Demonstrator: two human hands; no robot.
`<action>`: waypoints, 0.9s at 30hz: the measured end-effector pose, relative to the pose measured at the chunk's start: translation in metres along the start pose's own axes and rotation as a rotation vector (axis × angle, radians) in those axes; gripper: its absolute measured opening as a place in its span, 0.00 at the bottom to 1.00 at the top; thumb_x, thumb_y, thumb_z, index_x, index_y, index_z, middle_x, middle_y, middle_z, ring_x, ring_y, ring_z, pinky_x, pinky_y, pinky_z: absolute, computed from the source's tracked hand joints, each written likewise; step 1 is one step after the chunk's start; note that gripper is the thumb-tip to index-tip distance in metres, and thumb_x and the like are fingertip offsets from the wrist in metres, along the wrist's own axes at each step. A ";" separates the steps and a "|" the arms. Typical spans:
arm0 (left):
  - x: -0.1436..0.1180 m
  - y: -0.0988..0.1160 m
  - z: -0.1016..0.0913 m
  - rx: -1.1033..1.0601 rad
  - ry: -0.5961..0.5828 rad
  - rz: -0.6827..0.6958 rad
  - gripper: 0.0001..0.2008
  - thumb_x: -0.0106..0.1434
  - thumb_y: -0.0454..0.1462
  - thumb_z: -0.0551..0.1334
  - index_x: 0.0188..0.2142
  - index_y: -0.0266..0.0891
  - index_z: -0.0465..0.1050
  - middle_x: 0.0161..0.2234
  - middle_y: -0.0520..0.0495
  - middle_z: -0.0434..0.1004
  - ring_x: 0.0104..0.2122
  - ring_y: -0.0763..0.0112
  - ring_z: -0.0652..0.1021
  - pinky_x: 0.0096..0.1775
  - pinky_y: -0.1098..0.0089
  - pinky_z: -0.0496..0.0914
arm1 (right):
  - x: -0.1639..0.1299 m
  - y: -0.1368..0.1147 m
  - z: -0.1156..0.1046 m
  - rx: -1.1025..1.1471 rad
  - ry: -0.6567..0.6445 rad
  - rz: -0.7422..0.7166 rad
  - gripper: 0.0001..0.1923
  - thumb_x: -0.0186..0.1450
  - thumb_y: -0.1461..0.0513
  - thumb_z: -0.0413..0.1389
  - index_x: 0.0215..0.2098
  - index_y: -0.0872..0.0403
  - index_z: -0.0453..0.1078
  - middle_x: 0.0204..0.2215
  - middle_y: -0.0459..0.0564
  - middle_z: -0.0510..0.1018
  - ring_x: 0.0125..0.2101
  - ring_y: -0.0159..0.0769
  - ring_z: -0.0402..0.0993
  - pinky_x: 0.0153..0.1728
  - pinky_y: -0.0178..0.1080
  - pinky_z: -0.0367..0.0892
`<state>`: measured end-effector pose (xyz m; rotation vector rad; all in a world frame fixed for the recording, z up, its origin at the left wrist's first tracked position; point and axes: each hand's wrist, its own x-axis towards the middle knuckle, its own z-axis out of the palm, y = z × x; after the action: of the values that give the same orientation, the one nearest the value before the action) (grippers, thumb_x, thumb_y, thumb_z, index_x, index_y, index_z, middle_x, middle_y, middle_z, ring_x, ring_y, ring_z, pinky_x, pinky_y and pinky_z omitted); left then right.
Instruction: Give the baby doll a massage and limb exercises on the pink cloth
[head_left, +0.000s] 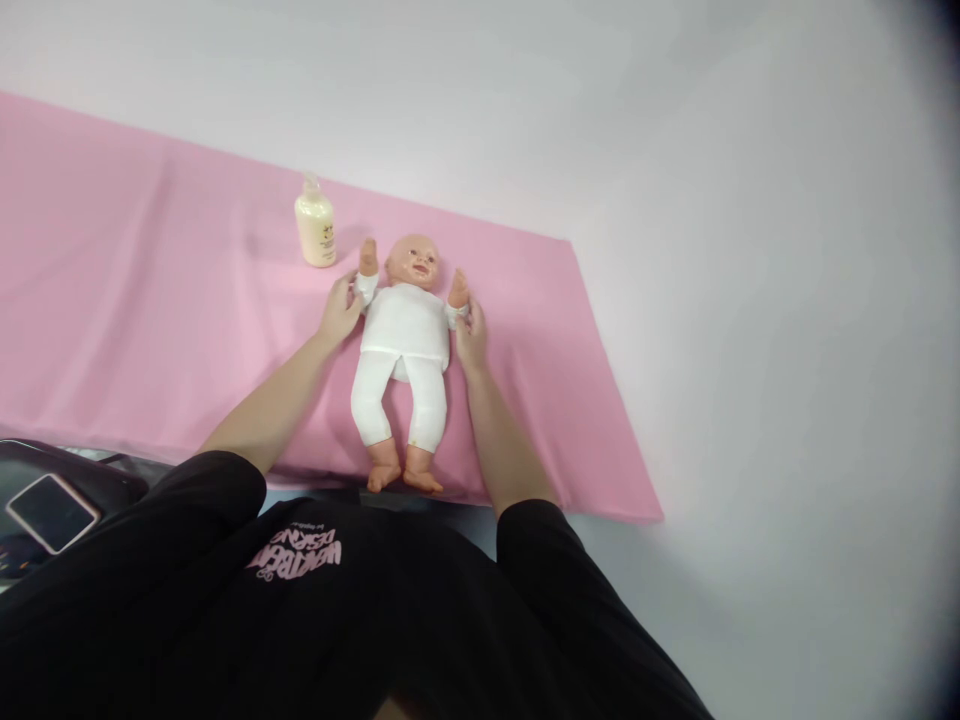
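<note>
A doll [405, 350] is laid on its back on a pink cloth [150, 300], with the head pointing away from the person and the feet near the front edge of the cloth. It is fully dressed in a white top and white trousers; both garments are seen in place and no part of them is pulled off or rolled up.

The left hand [341, 310] is placed at the white cuff of one doll arm, and the fingers are closed lightly around the wrist there. The right hand [470, 335] is held at the other cuff in the same way, with the fingertips pinched on the sleeve end. Both doll arms are raised upward beside the head.

A bottle [316, 224] of cream-coloured lotion is stood upright on the cloth, near the doll's head and just beyond the left hand; it is not touched, and its cap appears to be closed. A phone [51, 512] is seen at the lower left, off the cloth.

As a judgement, the work is only at its start: the sleeves are gripped, the clothes are still on, and the lotion is unused.
</note>
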<state>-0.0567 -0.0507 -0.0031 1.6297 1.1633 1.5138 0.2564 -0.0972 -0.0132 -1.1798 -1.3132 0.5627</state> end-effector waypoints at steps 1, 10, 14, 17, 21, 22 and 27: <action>0.001 -0.002 0.001 -0.065 0.039 -0.051 0.29 0.69 0.51 0.72 0.64 0.43 0.74 0.65 0.33 0.79 0.65 0.47 0.79 0.71 0.48 0.71 | 0.001 0.001 0.000 0.027 0.023 0.015 0.37 0.72 0.42 0.58 0.72 0.50 0.68 0.70 0.62 0.76 0.72 0.53 0.73 0.77 0.67 0.66; 0.017 -0.023 -0.008 -0.284 0.330 -0.324 0.26 0.70 0.41 0.74 0.60 0.47 0.65 0.66 0.35 0.76 0.69 0.51 0.78 0.74 0.52 0.70 | 0.023 0.011 -0.014 0.140 0.231 0.091 0.50 0.66 0.52 0.56 0.82 0.52 0.47 0.84 0.63 0.51 0.82 0.53 0.56 0.78 0.63 0.64; 0.017 -0.022 -0.008 -0.280 0.311 -0.303 0.32 0.69 0.39 0.76 0.65 0.43 0.62 0.68 0.32 0.74 0.70 0.51 0.76 0.75 0.51 0.70 | 0.025 0.023 -0.014 0.154 0.257 0.135 0.54 0.63 0.53 0.57 0.84 0.48 0.42 0.82 0.63 0.55 0.79 0.53 0.65 0.73 0.64 0.71; 0.015 -0.019 -0.007 -0.280 0.279 -0.290 0.40 0.65 0.43 0.80 0.68 0.46 0.61 0.69 0.33 0.73 0.73 0.46 0.74 0.76 0.48 0.69 | 0.026 0.032 -0.013 0.120 0.234 0.097 0.55 0.65 0.50 0.59 0.84 0.47 0.42 0.77 0.66 0.62 0.72 0.56 0.75 0.68 0.65 0.76; 0.013 -0.012 -0.005 -0.275 0.247 -0.283 0.49 0.61 0.44 0.82 0.73 0.47 0.57 0.71 0.31 0.70 0.75 0.43 0.72 0.76 0.46 0.68 | 0.026 0.036 -0.013 0.066 0.221 0.030 0.55 0.66 0.50 0.60 0.83 0.53 0.39 0.78 0.72 0.60 0.68 0.58 0.78 0.65 0.63 0.79; 0.012 -0.010 -0.004 -0.274 0.238 -0.281 0.52 0.60 0.44 0.82 0.74 0.47 0.54 0.72 0.30 0.69 0.75 0.42 0.72 0.77 0.45 0.67 | 0.025 0.036 -0.012 0.059 0.221 0.022 0.55 0.67 0.50 0.60 0.83 0.54 0.38 0.79 0.73 0.58 0.69 0.58 0.77 0.65 0.63 0.78; 0.009 -0.004 -0.002 -0.268 0.170 -0.250 0.68 0.55 0.43 0.84 0.81 0.49 0.38 0.79 0.27 0.60 0.78 0.39 0.68 0.80 0.40 0.60 | 0.016 0.021 -0.009 0.005 0.165 -0.025 0.52 0.69 0.50 0.60 0.82 0.53 0.39 0.82 0.75 0.49 0.78 0.60 0.65 0.69 0.66 0.74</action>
<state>-0.0603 -0.0407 -0.0024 1.1532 1.1477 1.5889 0.2749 -0.0786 -0.0229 -1.1791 -1.1831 0.4406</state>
